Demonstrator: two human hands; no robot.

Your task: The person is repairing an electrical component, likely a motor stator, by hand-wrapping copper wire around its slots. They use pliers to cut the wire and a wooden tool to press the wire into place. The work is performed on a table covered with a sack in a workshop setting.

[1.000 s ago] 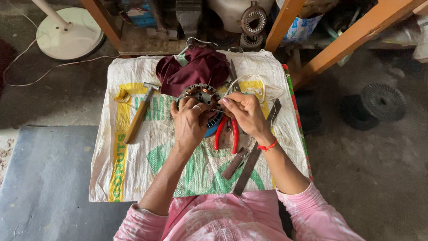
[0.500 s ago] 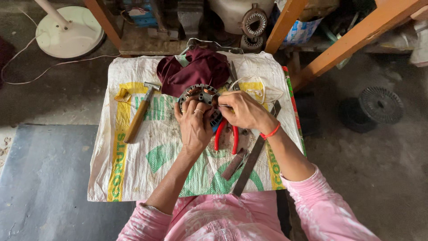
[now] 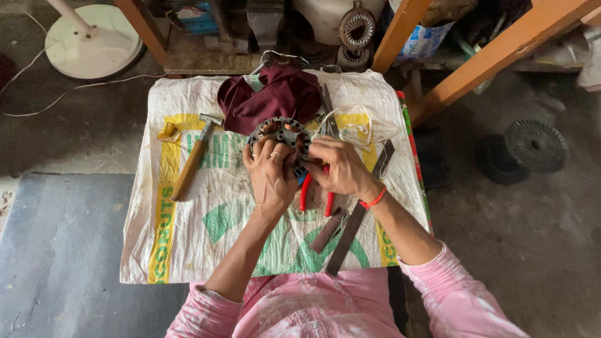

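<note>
Where hands (image 3: 307,172) meet: stator (image 3: 280,133).

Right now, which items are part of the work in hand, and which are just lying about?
In hand: round motor stator, left hand, right hand.
Lying about: hammer, maroon cloth, red-handled pliers, flat metal bars, clear plastic bag.

Stator ring (image 3: 279,132) half hidden under left hand (image 3: 273,175)

Wooden-handled hammer (image 3: 191,159), matt maroon cloth (image 3: 269,97), perhaps copper-wound metal stator (image 3: 280,133)
</note>
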